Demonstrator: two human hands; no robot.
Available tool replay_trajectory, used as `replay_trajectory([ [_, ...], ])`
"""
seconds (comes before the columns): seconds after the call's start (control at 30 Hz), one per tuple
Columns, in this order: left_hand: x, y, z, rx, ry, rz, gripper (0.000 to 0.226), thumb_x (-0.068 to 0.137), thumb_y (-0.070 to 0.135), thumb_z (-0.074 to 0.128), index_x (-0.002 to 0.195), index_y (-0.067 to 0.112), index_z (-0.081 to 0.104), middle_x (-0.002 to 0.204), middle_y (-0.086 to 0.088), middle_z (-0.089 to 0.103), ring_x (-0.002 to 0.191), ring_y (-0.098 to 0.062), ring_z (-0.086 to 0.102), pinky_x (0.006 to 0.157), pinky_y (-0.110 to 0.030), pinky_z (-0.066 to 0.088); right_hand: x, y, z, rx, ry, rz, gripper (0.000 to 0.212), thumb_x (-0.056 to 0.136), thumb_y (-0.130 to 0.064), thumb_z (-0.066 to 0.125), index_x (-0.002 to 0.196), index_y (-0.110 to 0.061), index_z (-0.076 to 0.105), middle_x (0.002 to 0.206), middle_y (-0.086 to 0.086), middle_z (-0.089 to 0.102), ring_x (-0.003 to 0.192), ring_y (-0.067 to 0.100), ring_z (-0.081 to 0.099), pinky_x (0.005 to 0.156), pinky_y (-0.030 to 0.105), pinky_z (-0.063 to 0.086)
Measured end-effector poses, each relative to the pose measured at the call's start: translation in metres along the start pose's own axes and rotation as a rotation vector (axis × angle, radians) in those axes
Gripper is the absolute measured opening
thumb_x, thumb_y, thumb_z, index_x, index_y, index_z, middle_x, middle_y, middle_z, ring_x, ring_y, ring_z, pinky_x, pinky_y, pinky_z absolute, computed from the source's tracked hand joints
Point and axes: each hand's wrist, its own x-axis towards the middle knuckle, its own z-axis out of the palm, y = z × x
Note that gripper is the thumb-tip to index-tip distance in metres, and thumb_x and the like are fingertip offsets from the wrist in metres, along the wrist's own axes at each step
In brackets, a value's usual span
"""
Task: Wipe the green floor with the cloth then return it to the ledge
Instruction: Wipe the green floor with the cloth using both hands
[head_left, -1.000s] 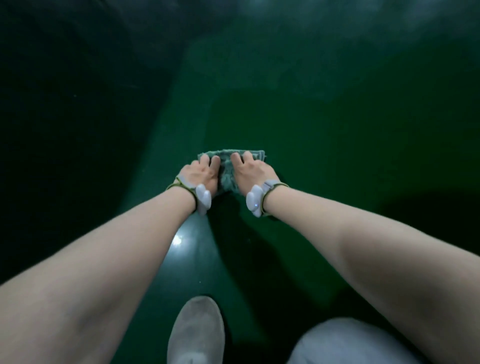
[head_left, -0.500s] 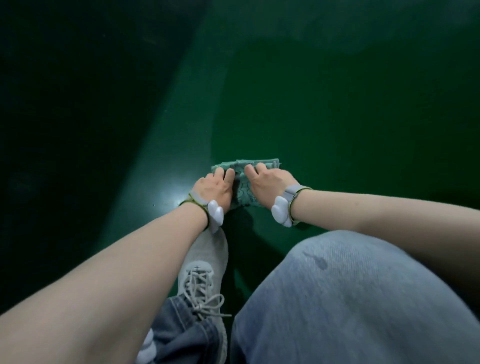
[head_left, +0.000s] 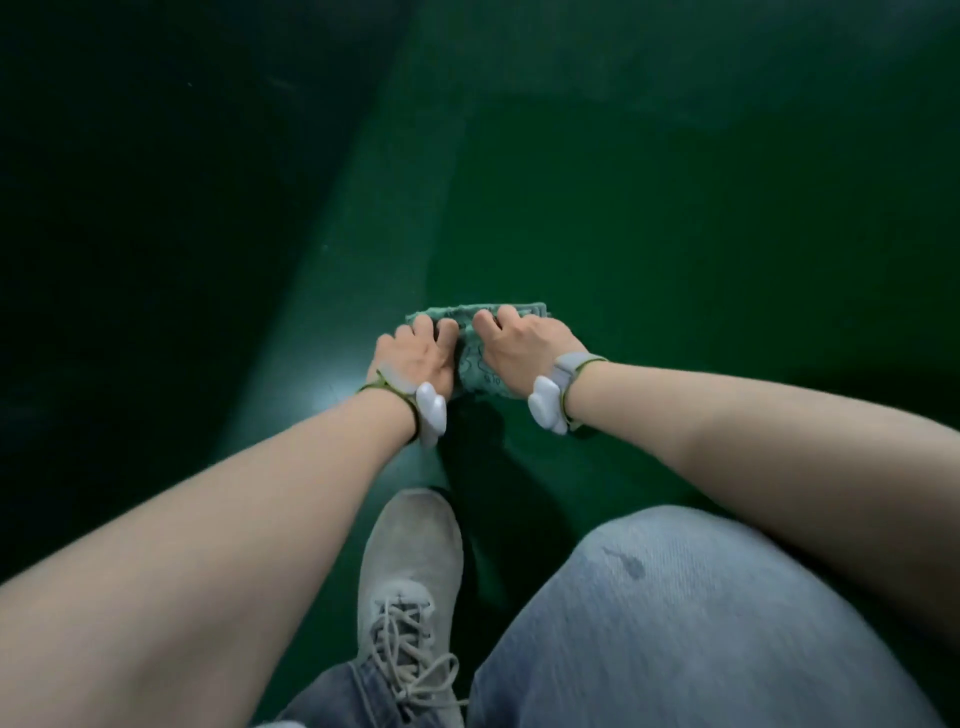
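Green terry cloth (head_left: 480, 343) is lying flat on the floor (head_left: 675, 260), just beyond the grey shoe (head_left: 413, 566); left hand (head_left: 415, 358) and right hand (head_left: 522, 348) are pressing it, fingers curled over it; having drawn nearer the shoe, the person is still wiping.

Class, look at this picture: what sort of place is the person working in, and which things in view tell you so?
Probably an indoor workshop or utility room, dimly lit. The glossy painted green floor reflects a lamp, and both hands press a cloth onto it.

green patterned cloth (head_left: 475, 358), dark green floor (head_left: 675, 234), grey shoe (head_left: 413, 561), blue jeans (head_left: 701, 623)
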Motion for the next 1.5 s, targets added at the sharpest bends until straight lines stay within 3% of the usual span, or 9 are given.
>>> replay_trajectory([
  [0.1, 0.037, -0.019, -0.028, 0.024, -0.117, 0.010, 0.112, 0.034, 0.019, 0.089, 0.128, 0.013, 0.030, 0.121, -0.013, 0.042, 0.107, -0.037, 0.055, 0.071, -0.041, 0.039, 0.044, 0.009, -0.008, 0.003, 0.013, 0.064, 0.028, 0.100, -0.021, 0.043, 0.126, -0.010, 0.038, 0.103, 0.014, 0.055, 0.077, 0.035, 0.067, 0.053, 0.039, 0.039],
  [0.37, 0.134, -0.064, -0.081, 0.037, -0.115, 0.018, 0.105, 0.055, 0.019, 0.088, 0.139, 0.010, 0.025, 0.132, -0.019, 0.039, 0.117, -0.042, 0.052, 0.079, -0.044, 0.046, 0.152, 0.045, -0.020, 0.036, 0.094, 0.248, 0.030, 0.100, -0.019, 0.039, 0.129, -0.011, 0.038, 0.108, 0.013, 0.056, 0.082, 0.035, 0.067, 0.056, 0.039, 0.042],
  [0.63, 0.219, -0.091, -0.124, 0.027, -0.104, -0.009, 0.113, 0.057, 0.019, 0.087, 0.147, 0.010, 0.018, 0.135, -0.022, 0.036, 0.123, -0.043, 0.049, 0.070, -0.044, 0.039, 0.237, 0.080, -0.028, 0.049, 0.133, 0.406, 0.029, 0.100, -0.023, 0.037, 0.127, -0.015, 0.037, 0.103, 0.010, 0.052, 0.069, 0.031, 0.055, 0.048, 0.037, 0.030],
  [0.87, 0.252, -0.102, -0.138, -0.016, -0.043, -0.020, 0.114, 0.057, 0.021, 0.084, 0.147, 0.011, 0.016, 0.131, -0.021, 0.035, 0.119, -0.044, 0.048, 0.061, -0.042, 0.034, 0.278, 0.101, -0.045, 0.046, 0.083, 0.467, 0.035, 0.095, -0.013, 0.038, 0.130, -0.015, 0.035, 0.096, 0.010, 0.042, 0.070, 0.032, 0.046, 0.046, 0.034, 0.024],
  [0.97, 0.247, -0.100, -0.139, -0.026, -0.054, -0.016, 0.113, 0.059, 0.022, 0.083, 0.148, 0.011, 0.016, 0.132, -0.022, 0.036, 0.119, -0.044, 0.049, 0.066, -0.042, 0.037, 0.273, 0.099, -0.052, 0.071, 0.044, 0.445, 0.034, 0.096, -0.013, 0.037, 0.130, -0.014, 0.035, 0.106, 0.014, 0.051, 0.081, 0.035, 0.052, 0.059, 0.041, 0.036],
  [1.07, 0.232, -0.101, -0.133, -0.004, -0.053, 0.002, 0.107, 0.055, 0.020, 0.084, 0.142, 0.013, 0.021, 0.130, -0.022, 0.038, 0.116, -0.044, 0.053, 0.057, -0.038, 0.034, 0.262, 0.093, -0.056, 0.078, -0.023, 0.396, 0.037, 0.094, -0.012, 0.041, 0.130, -0.012, 0.036, 0.120, 0.019, 0.054, 0.099, 0.041, 0.060, 0.066, 0.044, 0.039],
  [1.17, 0.205, -0.103, -0.115, 0.024, -0.071, 0.010, 0.123, 0.051, 0.021, 0.088, 0.150, 0.012, 0.016, 0.138, -0.022, 0.037, 0.122, -0.044, 0.051, 0.066, -0.041, 0.036, 0.242, 0.075, -0.052, 0.077, -0.057, 0.347, 0.042, 0.097, -0.015, 0.040, 0.139, -0.012, 0.033, 0.129, 0.021, 0.053, 0.109, 0.043, 0.059, 0.070, 0.044, 0.039],
  [1.37, 0.126, -0.087, -0.078, 0.011, -0.133, -0.026, 0.123, 0.049, 0.018, 0.092, 0.147, 0.009, 0.019, 0.139, -0.022, 0.037, 0.124, -0.043, 0.051, 0.086, -0.046, 0.048, 0.174, 0.025, -0.038, 0.056, -0.084, 0.238, 0.043, 0.096, -0.013, 0.043, 0.138, -0.011, 0.033, 0.126, 0.019, 0.054, 0.105, 0.041, 0.062, 0.068, 0.043, 0.040],
  [1.5, 0.064, -0.071, -0.048, -0.044, -0.183, -0.075, 0.122, 0.049, 0.018, 0.092, 0.146, 0.010, 0.019, 0.136, -0.019, 0.037, 0.120, -0.043, 0.052, 0.081, -0.045, 0.045, 0.118, -0.002, -0.035, 0.037, -0.131, 0.108, 0.039, 0.095, -0.013, 0.045, 0.132, -0.011, 0.034, 0.121, 0.018, 0.054, 0.098, 0.040, 0.064, 0.065, 0.043, 0.041],
])
